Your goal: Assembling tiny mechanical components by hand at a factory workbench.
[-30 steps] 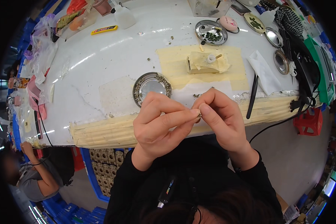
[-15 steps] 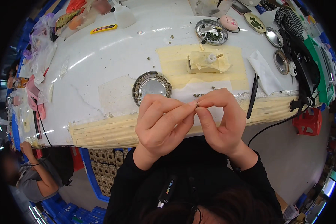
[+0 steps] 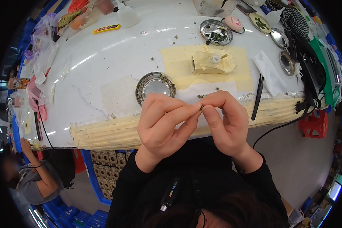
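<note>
My left hand (image 3: 165, 123) and my right hand (image 3: 228, 123) meet over the table's front edge, fingertips pinched together. Between them is a tiny dark piece (image 3: 201, 107), too small to name and mostly hidden by the fingers. Both hands seem to grip it. Just beyond my left hand sits a round metal dish (image 3: 140, 81) with small greyish pieces gathered along its rim. Several similar small pieces (image 3: 201, 96) lie on white paper (image 3: 226, 88) beyond my fingertips. Farther back, a tape-covered block (image 3: 209, 65) bears a small white cup with a stick in it.
At the back right stand a metal dish (image 3: 204, 26) with dark green pieces, a pink oval object (image 3: 233, 23) and a pale dish (image 3: 256, 19). A black tweezer-like tool (image 3: 258, 99) lies beside folded white tissue (image 3: 269, 74). A yellow box cutter (image 3: 106, 29) lies far left; another person (image 3: 42, 182) sits lower left.
My right thumb has risen and pressed closer to the index fingertip at the tiny piece. My left hand stays nearly still.
</note>
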Motion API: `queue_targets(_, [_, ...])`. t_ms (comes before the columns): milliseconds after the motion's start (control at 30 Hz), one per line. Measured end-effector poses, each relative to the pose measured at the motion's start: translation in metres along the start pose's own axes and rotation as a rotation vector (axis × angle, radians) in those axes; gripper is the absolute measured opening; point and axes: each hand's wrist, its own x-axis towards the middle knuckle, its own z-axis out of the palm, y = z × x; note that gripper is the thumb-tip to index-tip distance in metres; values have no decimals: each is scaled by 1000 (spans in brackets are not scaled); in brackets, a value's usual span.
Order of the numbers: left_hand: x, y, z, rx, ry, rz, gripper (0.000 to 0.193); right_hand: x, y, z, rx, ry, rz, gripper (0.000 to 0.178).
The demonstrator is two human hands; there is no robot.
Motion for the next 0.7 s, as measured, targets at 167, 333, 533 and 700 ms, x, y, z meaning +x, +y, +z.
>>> queue_targets(167, [-3,3,1,112,7,41,36,4,4,-2,-225,24,-210,9])
queue_targets(333, [-1,-1,-4,-31,-44,25,37,4,-4,-10,410,-141,346,13])
queue_targets(533, [-1,-2,-4,-76,-59,24,38,8,-1,-21,602,-253,464,10])
queue_targets(700, [0,-2,-6,-128,-91,-8,36,8,9,-24,697,-279,462,11])
